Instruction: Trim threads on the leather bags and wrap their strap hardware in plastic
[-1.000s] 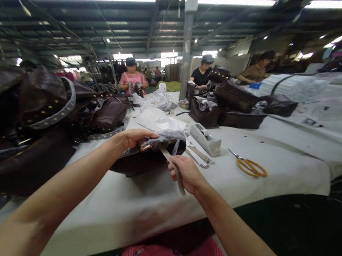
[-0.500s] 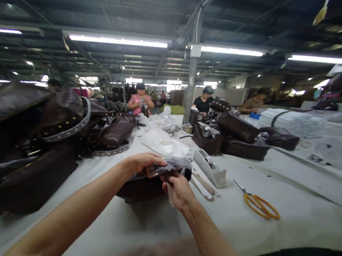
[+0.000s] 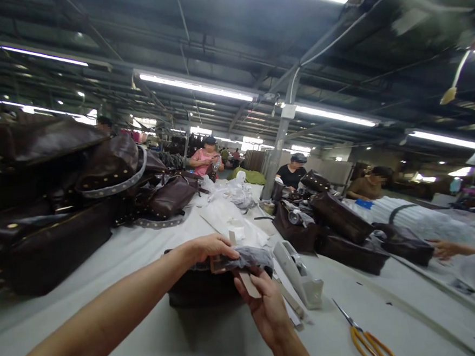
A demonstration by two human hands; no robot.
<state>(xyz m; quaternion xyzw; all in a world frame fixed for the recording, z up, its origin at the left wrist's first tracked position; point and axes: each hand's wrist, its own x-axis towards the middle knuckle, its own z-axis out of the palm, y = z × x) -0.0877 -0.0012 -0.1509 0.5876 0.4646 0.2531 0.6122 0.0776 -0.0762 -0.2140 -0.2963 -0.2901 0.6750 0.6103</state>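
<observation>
In front of me on the table stands a dark brown leather bag (image 3: pixel 200 289). Across its top lies a part wrapped in grey plastic film (image 3: pixel 253 256), possibly a handle or strap. My left hand (image 3: pixel 210 249) comes from the left, thumb and fingers closed on the wrapped part. A beige strip of card or paper (image 3: pixel 250 284) is pinched in my right hand (image 3: pixel 268 303), just below the film. A similar beige end (image 3: pixel 232 237) sticks up behind the film; whether it is the same strip is hidden.
Right of the bag are a white tape-dispenser-like holder (image 3: pixel 299 276), loose paper strips (image 3: pixel 290 299) and orange-handled scissors (image 3: pixel 368 339). Brown bags pile up left (image 3: pixel 58 239) and right (image 3: pixel 342 219). Crumpled white plastic (image 3: pixel 230 192) lies behind. A co-worker's hand (image 3: pixel 446 249) reaches in at right.
The view has tilted, so the scene sits lower. The beige strip now shows more clearly in my right hand, and a beige end shows above the film. A co-worker's hand has come in at right.
</observation>
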